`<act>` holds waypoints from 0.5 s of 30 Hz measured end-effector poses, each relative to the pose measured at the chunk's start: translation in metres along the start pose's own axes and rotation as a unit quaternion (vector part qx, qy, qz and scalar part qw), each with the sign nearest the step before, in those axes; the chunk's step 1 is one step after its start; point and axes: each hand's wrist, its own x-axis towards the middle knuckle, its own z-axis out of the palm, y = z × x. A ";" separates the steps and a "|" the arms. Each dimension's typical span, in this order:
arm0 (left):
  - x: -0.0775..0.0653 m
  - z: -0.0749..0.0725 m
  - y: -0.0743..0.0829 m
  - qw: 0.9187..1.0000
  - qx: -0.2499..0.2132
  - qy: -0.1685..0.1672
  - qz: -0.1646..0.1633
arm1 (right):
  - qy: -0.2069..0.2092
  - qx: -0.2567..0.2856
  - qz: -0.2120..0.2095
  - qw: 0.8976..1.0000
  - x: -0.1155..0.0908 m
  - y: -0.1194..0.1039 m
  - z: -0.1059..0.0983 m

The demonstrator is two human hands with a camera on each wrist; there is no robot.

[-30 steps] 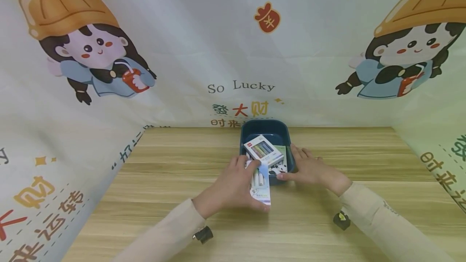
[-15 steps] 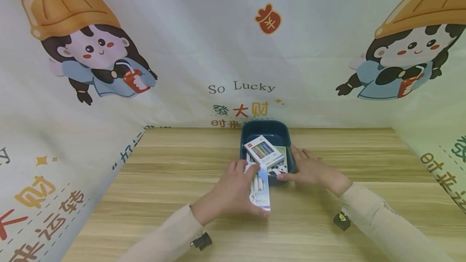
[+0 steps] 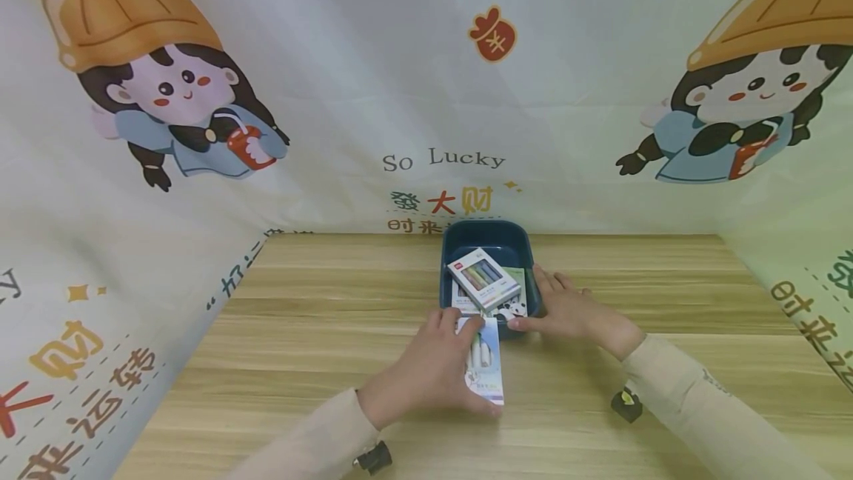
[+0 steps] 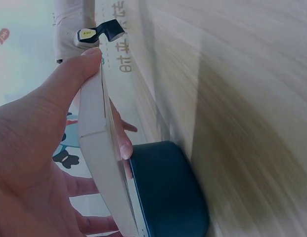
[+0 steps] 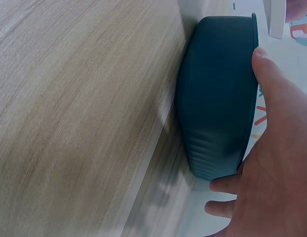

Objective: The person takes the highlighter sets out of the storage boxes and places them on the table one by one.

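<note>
My left hand (image 3: 433,365) grips a flat white-and-blue box (image 3: 492,382) with white pen-like sticks showing on its front. In the left wrist view the thumb presses one edge of the box (image 4: 96,111) and the fingers lie along its other side. It is held tilted at the near end of a dark blue plastic bin (image 3: 486,232). Inside the bin, a white box of coloured crayons (image 3: 484,278) lies slantwise over a green panda-printed packet (image 3: 512,310) and another box, mostly covered. My right hand (image 3: 569,313) rests against the bin's right side, thumb on the rim.
The bin stands on a wood-grain table (image 3: 320,295) close to its back edge. A printed white cloth (image 3: 346,80) hangs behind and at both sides. Each wrist carries a small black camera, such as the right one (image 3: 626,404).
My left hand has drawn the white-and-blue box toward the table's near edge, uncovering more of the box under the crayons. The right hand stays in place.
</note>
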 end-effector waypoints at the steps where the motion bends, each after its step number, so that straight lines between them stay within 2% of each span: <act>1: 0.000 0.000 0.001 1.000 -0.003 -0.003 -0.001 | 0.000 0.000 0.000 1.000 0.000 0.000 0.000; 15: 0.000 0.008 0.013 1.000 0.015 -0.018 0.006 | -0.002 -0.001 0.003 1.000 0.000 0.000 -0.001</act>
